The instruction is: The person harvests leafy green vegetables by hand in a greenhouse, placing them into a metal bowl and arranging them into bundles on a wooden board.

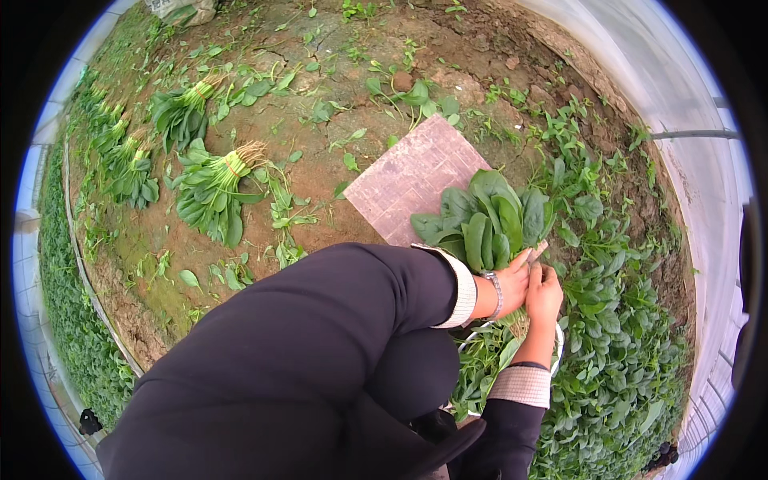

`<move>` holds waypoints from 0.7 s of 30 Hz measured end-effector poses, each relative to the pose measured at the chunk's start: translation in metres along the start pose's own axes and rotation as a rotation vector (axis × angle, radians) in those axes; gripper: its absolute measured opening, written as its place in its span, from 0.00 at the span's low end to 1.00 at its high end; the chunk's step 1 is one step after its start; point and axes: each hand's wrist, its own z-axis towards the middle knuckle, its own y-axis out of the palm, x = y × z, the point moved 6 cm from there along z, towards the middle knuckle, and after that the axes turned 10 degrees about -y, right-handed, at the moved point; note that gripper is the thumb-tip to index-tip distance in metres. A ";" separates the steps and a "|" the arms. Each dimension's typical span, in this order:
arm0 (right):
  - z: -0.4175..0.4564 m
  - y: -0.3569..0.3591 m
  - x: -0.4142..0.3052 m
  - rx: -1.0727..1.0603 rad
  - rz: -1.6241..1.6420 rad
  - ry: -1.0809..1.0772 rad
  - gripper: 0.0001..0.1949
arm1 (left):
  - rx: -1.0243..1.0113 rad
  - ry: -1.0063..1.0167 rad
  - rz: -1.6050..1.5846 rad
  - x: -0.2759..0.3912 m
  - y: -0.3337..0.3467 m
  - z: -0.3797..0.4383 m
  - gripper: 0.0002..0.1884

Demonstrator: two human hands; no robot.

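Observation:
My left hand [509, 287], with a metal watch at the wrist, is closed around the stems of a bunch of leafy greens that look like spinach [489, 219]. Against it, my right hand [545, 294] curls its fingers at the same stems; the exact grip is hidden between the hands. The broad leaves point away from me and lie over a flat board with a tile pattern [414, 171]. Pale root ends [519, 326] show between my wrists. Below them is a white-rimmed container [560, 348] with loose greens [480, 366] in it.
Banded bunches, one near [219, 186] and one farther [183, 111], lie on the soil at left, with several more [129, 162] beyond. Growing greens [606, 360] line the right side. Plastic sheeting [654, 78] rises behind them. A sack [183, 11] sits at the top left.

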 end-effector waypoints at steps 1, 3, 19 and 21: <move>-0.007 -0.007 -0.008 0.095 -0.113 -0.097 0.16 | 0.032 0.011 -0.006 0.000 -0.002 -0.001 0.27; -0.032 -0.008 0.006 0.163 -0.119 -0.016 0.17 | 0.118 -0.063 0.016 -0.001 -0.004 -0.001 0.22; -0.089 -0.044 0.011 0.584 0.459 0.034 0.17 | -0.245 -0.188 -0.028 -0.039 -0.114 0.015 0.37; -0.110 -0.065 0.024 0.637 0.483 0.062 0.16 | -0.151 -0.433 -0.203 -0.070 -0.165 0.016 0.40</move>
